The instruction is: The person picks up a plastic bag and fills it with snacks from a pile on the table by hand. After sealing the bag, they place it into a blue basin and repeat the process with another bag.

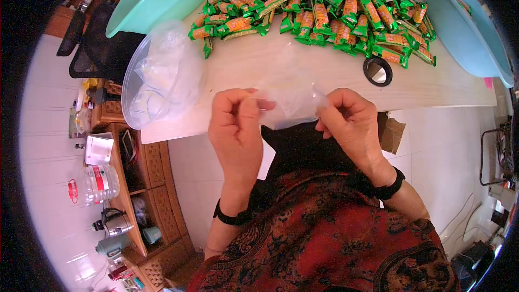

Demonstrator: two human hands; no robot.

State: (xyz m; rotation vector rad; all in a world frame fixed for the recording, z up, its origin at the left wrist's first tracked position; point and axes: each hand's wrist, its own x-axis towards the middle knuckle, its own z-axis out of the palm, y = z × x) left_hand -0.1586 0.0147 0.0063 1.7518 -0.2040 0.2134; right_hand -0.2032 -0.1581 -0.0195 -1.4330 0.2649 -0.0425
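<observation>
A clear plastic bag [292, 100] is stretched between my two hands at the table's near edge. My left hand [236, 121] pinches its left side between thumb and fingers. On the other side, my right hand [347, 121] grips the bag's right edge with thumb and forefinger. The bag looks flat, and nothing shows inside it. Beyond the hands lies a big pile of small green-and-orange snack packets [346, 13]. A translucent bowl [131, 84] holding more clear plastic bags [162, 70] stands left of my left hand.
A green basin [157, 0] stands at the back left and a blue basin [467, 32] at the right edge. On the pale table [432, 94] lies a black ring-shaped object [377, 71]. A wooden cabinet [162, 184] with a water jug [101, 184] is at the left.
</observation>
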